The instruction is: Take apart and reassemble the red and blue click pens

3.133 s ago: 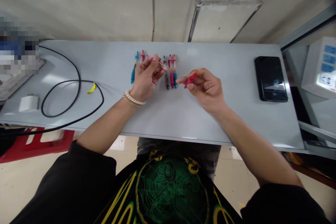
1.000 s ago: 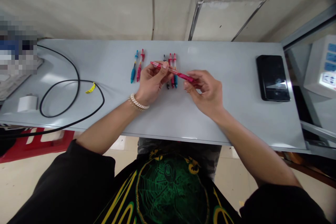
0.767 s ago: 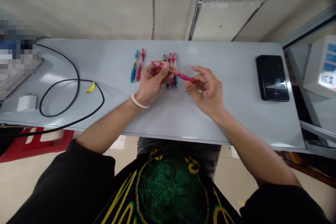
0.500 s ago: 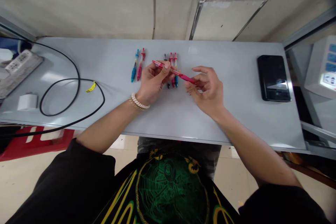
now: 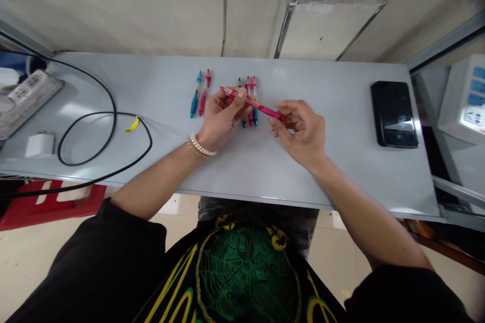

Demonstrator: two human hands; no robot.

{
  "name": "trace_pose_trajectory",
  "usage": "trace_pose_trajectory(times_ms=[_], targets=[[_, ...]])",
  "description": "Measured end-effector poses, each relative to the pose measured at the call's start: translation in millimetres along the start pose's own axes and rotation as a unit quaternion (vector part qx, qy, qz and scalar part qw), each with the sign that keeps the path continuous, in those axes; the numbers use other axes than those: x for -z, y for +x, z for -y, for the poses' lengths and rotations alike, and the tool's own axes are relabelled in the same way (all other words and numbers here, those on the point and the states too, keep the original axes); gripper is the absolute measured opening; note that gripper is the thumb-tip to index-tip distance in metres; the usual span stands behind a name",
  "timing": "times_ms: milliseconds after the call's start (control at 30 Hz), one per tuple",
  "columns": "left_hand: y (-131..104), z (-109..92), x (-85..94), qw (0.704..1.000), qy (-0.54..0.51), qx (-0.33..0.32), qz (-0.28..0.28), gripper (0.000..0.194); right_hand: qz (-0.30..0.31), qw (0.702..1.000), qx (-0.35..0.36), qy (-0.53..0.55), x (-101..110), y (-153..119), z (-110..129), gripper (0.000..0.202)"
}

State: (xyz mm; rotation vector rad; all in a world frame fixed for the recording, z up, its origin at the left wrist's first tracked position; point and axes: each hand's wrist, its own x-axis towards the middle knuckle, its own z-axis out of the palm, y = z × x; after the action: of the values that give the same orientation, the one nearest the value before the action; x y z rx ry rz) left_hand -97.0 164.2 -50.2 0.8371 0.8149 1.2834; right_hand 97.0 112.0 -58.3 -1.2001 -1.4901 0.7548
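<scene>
A red and pink pen (image 5: 268,111) slants across the middle between my hands. My left hand (image 5: 224,113) pinches its upper left part between thumb and fingers. The fingers of my right hand (image 5: 301,128) are closed around its lower right end. Behind my left fingers lie a black pen (image 5: 239,82), a red pen (image 5: 248,83) and a pen with a pink top and blue grip (image 5: 255,117), side by side. Left of them, a blue pen (image 5: 194,101) and a pink pen (image 5: 203,98) lie on the grey table (image 5: 341,101).
A black phone-like device (image 5: 394,113) lies at the table's right. On the left are a looped black cable (image 5: 111,136) with a yellow tag, a white adapter (image 5: 40,145) and a power strip (image 5: 32,93). A wall stands behind the table.
My right hand's fingers have curled in closer around the pen's lower end, and the hand has shifted slightly right. My left hand holds the pen as before.
</scene>
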Motion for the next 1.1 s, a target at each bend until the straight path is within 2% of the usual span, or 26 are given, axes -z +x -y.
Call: trace_pose_trajectory(times_ms=[100, 300, 600, 667, 767, 900, 1100], targets=[[1.0, 0.2, 0.6, 1.000, 0.005, 0.006, -0.009, 0.019, 0.024, 1.000, -0.007, -0.005, -0.4, -0.5, -2.3, 0.046], [1.0, 0.1, 0.5, 1.000, 0.009, 0.004, -0.008, 0.020, 0.030, 0.999, -0.001, -0.026, 0.2, -1.2, -2.5, 0.041], [1.5, 1.3, 1.9, 1.000, 0.029, -0.008, -0.002, 0.031, 0.018, 0.998, -0.004, -0.059, 1.1, -0.5, -0.2, 0.050], [1.5, 1.3, 1.9, 1.000, 0.023, -0.010, 0.001, 0.029, 0.012, 0.998, 0.004, -0.053, 1.1, -0.6, -0.2, 0.049], [1.2, 1.4, 2.1, 1.000, 0.011, -0.007, 0.007, 0.022, 0.042, 0.997, 0.003, -0.067, 1.3, -0.3, 0.6, 0.051], [0.7, 2.9, 3.3, 1.000, -0.007, -0.015, 0.021, 0.018, 0.022, 0.996, 0.024, -0.079, 1.7, 0.6, 1.5, 0.052], [1.1, 3.6, 3.5, 1.000, 0.026, -0.007, 0.009, 0.025, 0.066, 0.992, 0.016, -0.110, 3.9, 1.2, 3.0, 0.057]])
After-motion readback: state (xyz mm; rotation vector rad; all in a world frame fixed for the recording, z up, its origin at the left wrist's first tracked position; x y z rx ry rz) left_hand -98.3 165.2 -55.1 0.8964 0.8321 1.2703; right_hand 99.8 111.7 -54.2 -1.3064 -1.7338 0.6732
